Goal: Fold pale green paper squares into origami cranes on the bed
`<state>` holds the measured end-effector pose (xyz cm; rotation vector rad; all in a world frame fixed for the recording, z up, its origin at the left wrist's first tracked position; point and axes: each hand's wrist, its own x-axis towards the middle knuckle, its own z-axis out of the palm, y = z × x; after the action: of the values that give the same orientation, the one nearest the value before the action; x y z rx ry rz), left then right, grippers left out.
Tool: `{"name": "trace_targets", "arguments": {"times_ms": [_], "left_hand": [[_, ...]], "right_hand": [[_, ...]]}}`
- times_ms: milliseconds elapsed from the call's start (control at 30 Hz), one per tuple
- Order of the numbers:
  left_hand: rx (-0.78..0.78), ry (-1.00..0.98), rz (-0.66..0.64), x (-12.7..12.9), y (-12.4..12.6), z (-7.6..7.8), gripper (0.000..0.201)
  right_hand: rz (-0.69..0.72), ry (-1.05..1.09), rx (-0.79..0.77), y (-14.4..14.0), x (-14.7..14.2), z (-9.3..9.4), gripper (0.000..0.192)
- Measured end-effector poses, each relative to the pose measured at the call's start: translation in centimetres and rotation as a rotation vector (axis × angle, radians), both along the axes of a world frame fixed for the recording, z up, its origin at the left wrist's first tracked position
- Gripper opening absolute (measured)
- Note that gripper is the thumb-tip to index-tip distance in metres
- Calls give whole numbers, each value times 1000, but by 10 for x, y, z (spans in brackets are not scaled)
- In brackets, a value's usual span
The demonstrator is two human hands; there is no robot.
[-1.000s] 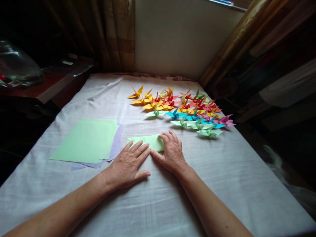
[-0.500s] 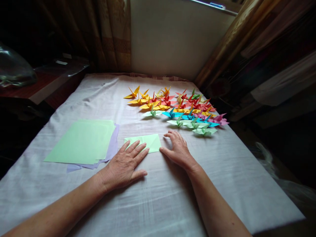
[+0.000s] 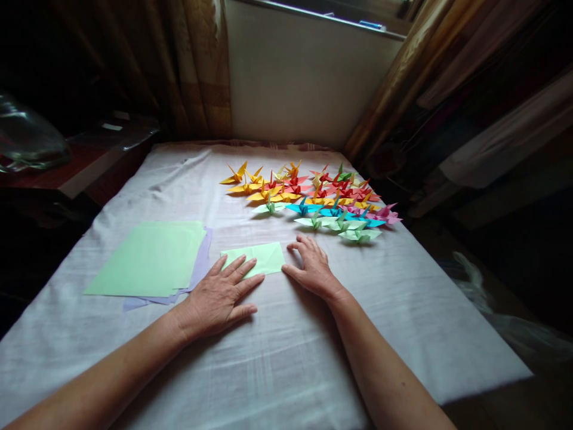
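Note:
A folded light green paper lies flat on the white cloth. My left hand rests palm down with spread fingers on the paper's left part. Just right of the paper's edge, my right hand lies on the cloth, fingers apart, thumb near the paper's lower right corner, holding nothing. Beyond the hands, several paper cranes in yellow, red, blue, green and pink stand in rows.
A stack of light green sheets over lilac ones lies to the left on the cloth. A dark side table with a glass vessel stands at far left. Curtains and a wall close the back; the table edge drops off at right.
My right hand has slid off the folded paper to the cloth on its right. The left hand stays pressed on the paper. The view has tilted slightly.

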<state>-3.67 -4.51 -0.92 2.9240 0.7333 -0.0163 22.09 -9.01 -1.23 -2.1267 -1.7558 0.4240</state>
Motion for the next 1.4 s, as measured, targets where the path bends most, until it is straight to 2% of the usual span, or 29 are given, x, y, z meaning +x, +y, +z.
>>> {"name": "trace_targets", "arguments": {"times_ms": [300, 567, 833, 1033, 1133, 1233, 1400], "left_hand": [[119, 9, 39, -41, -2, 4, 61], [171, 0, 117, -60, -7, 7, 55], [198, 39, 134, -59, -12, 21, 49], [205, -29, 155, -46, 0, 32, 47], [268, -118, 297, -37, 8, 26, 41], [283, -201, 452, -29, 12, 11, 37], [228, -328, 491, -25, 11, -11, 44]], "right_hand": [[5, 15, -20, 1, -2, 7, 45], [17, 17, -4, 1, 0, 5, 42], [17, 14, 25, 4, 1, -1, 43], [32, 19, 62, 6, 5, -6, 43], [35, 18, 69, 6, 6, -6, 44], [42, 13, 84, 6, 6, -6, 44], [49, 6, 133, 6, 7, -8, 42]]}}
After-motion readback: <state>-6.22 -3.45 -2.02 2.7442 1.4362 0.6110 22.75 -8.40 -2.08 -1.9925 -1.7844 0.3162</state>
